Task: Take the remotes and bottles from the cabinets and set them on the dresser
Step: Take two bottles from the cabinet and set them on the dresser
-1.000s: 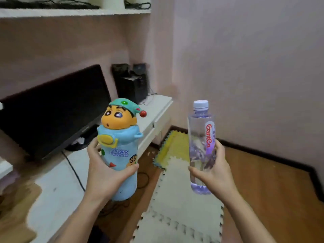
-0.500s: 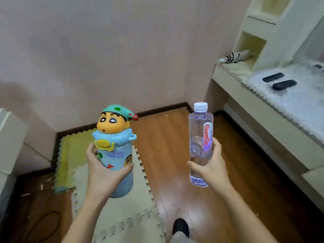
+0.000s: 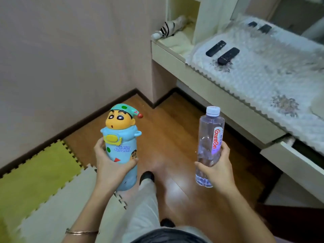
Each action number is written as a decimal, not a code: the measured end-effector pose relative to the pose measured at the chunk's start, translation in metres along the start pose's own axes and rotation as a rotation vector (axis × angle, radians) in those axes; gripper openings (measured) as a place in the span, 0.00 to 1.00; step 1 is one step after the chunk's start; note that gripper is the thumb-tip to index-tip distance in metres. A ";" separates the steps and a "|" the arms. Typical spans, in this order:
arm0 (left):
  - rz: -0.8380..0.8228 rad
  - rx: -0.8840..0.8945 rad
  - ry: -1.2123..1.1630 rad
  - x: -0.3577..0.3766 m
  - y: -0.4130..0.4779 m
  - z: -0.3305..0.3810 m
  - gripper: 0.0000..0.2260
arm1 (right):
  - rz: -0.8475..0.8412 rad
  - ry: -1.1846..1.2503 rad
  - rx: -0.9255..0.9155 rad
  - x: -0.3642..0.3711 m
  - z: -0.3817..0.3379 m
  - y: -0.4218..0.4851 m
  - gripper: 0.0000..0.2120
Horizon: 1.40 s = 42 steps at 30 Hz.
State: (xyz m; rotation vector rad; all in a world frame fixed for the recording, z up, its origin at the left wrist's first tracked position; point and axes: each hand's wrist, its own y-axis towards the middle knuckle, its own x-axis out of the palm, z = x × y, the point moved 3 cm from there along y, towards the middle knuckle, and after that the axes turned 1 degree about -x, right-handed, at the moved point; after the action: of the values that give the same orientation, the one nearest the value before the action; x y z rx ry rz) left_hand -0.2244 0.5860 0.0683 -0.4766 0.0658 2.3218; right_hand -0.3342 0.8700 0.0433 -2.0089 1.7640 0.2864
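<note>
My left hand (image 3: pixel 111 168) grips a light blue cartoon bottle (image 3: pixel 121 137) with a yellow-faced character head as its lid, held upright over the floor. My right hand (image 3: pixel 216 168) holds a clear plastic water bottle (image 3: pixel 209 137) with a white cap, also upright. To the right stands the dresser (image 3: pixel 210 85), its top covered by a white patterned cloth (image 3: pixel 273 72). Two black remotes (image 3: pixel 215 48) (image 3: pixel 228 55) lie side by side on that cloth, up and to the right of both bottles.
A partly open drawer (image 3: pixel 296 158) juts out at the dresser's near right. A striped folded umbrella (image 3: pixel 168 28) lies in a shelf nook at the dresser's far end. Green and beige foam mats (image 3: pixel 40 176) cover the floor on the left. My leg and shoe (image 3: pixel 147 178) are below.
The view has swung right, away from the monitor desk and toward the dresser, which is now closer and larger. Both hands keep the same hold on the bottles.
</note>
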 end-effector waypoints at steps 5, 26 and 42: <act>-0.148 0.014 -0.013 0.038 0.097 0.012 0.42 | 0.072 -0.032 0.067 0.017 -0.007 0.063 0.43; -0.735 0.166 0.062 0.284 0.285 0.120 0.40 | 0.563 0.104 0.320 -0.051 -0.020 0.224 0.43; -0.993 0.348 -0.013 0.485 0.316 0.243 0.41 | 0.794 0.162 0.358 -0.155 -0.028 0.343 0.42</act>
State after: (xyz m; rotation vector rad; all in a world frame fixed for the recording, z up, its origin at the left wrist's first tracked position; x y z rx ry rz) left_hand -0.8349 0.7317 0.0916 -0.2267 0.1773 1.3009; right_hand -0.6979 0.9660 0.0693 -1.0445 2.4454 0.0336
